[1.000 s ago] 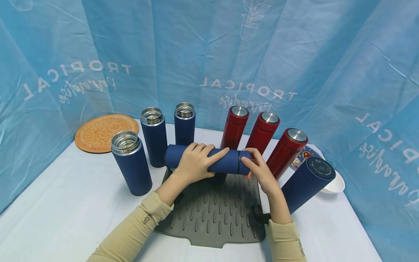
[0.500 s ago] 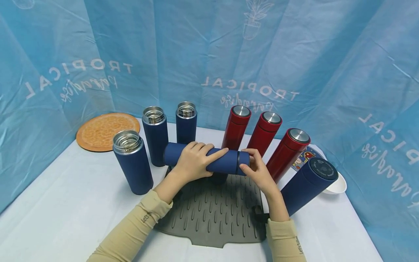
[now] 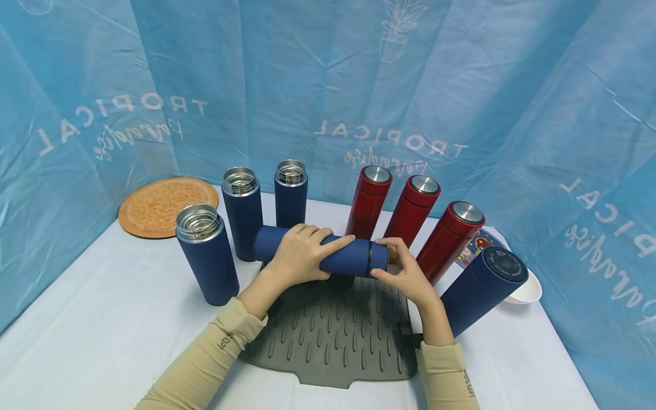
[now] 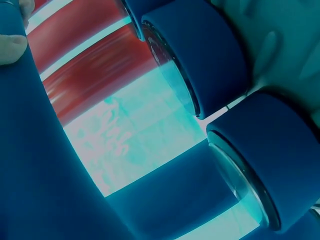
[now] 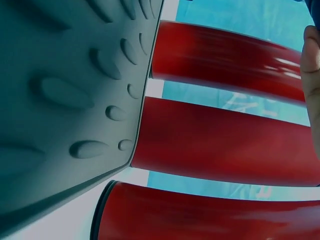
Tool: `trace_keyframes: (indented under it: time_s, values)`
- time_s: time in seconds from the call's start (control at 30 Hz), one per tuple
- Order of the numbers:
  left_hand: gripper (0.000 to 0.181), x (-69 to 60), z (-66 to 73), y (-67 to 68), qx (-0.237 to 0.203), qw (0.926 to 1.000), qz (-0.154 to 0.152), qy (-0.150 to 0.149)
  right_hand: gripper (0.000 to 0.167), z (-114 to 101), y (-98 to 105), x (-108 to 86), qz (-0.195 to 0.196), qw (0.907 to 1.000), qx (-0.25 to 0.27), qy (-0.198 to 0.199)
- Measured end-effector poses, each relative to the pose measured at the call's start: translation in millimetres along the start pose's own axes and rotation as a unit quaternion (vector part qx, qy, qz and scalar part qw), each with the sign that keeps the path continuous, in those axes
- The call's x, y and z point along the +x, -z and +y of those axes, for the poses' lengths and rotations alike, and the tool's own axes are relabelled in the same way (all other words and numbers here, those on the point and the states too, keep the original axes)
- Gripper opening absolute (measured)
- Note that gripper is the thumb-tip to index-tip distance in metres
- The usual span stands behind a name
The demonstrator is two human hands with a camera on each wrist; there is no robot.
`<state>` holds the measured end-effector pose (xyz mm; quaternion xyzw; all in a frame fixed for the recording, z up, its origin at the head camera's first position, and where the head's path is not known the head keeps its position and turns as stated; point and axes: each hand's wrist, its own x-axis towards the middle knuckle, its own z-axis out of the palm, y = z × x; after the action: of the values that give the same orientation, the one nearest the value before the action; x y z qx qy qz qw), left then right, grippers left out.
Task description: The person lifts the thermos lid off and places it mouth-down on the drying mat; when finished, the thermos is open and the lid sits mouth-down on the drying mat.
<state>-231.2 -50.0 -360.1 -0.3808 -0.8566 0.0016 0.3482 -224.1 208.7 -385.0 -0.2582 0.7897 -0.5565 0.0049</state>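
Observation:
A dark blue thermos flask [image 3: 343, 255] lies level in the air above a grey ridged mat [image 3: 333, 341]. My left hand [image 3: 299, 256] grips its body from above, forefinger stretched along it. With thumb and fingers my right hand [image 3: 405, 276] pinches the lid [image 3: 379, 258] at the right end, beyond a dark ring. Three dark blue flasks without lids, including the nearest open flask [image 3: 207, 256], stand to the left. In the left wrist view, a blue lid [image 4: 210, 55] and another blue lid [image 4: 275, 155] lie on the mat, mostly hidden in the head view.
Three red flasks, one of them the near red flask [image 3: 446, 245], stand behind the right hand. A blue flask [image 3: 482, 290] with a dark lettered top stands at right, near a white bowl [image 3: 528, 287]. An orange round mat [image 3: 166, 208] lies back left.
The held flask has shifted slightly left, its right end a little lower. My right hand has moved slightly down and left, its fingers shifting on the lid. Left hand keeps its grip.

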Motion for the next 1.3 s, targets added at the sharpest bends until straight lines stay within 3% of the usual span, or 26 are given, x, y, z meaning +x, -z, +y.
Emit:
trace_keyframes:
  time_s: [0.37,0.63,0.77,0.9,0.97,1.07,1.17,1.23,1.3]
  values:
    - [0.084,-1.1,-6.0,0.5,-0.068,0.9962,-0.051,0.017,0.059,-11,-2,-1.3,-0.005,0.9978,-0.065,0.004]
    - [0.084,-2.9,-9.4,3.3,-0.071,0.9968,-0.032,0.016,0.074,-35,-8,-3.1,-0.010,0.9959,-0.089,0.009]
    - [0.084,-1.8,-9.3,5.3,-0.070,0.9968,-0.034,0.017,0.076,-43,-10,-3.3,-0.004,0.9922,-0.114,0.052]
    - [0.083,-2.0,-8.0,5.5,-0.079,0.9957,-0.042,0.026,0.078,-29,-10,0.7,0.011,0.9843,-0.139,0.108]
    - [0.084,-2.2,-7.3,5.4,-0.077,0.9954,-0.048,0.031,0.083,-21,-9,2.7,0.011,0.9827,-0.149,0.109]
    - [0.085,-2.1,-6.3,5.8,-0.064,0.9959,-0.055,0.034,0.088,-16,-6,4.2,-0.010,0.9908,-0.122,0.058]
    - [0.086,-1.8,-5.1,6.5,-0.047,0.9969,-0.056,0.030,0.076,-19,-3,3.7,-0.015,0.9977,-0.059,-0.030]
    - [0.085,-1.6,-4.1,6.7,-0.040,0.9975,-0.053,0.025,0.063,-23,-2,2.9,0.001,0.9955,-0.032,-0.089]
    - [0.085,-1.7,-3.1,6.3,-0.032,0.9980,-0.051,0.021,0.061,-26,-2,2.7,0.014,0.9901,-0.026,-0.137]
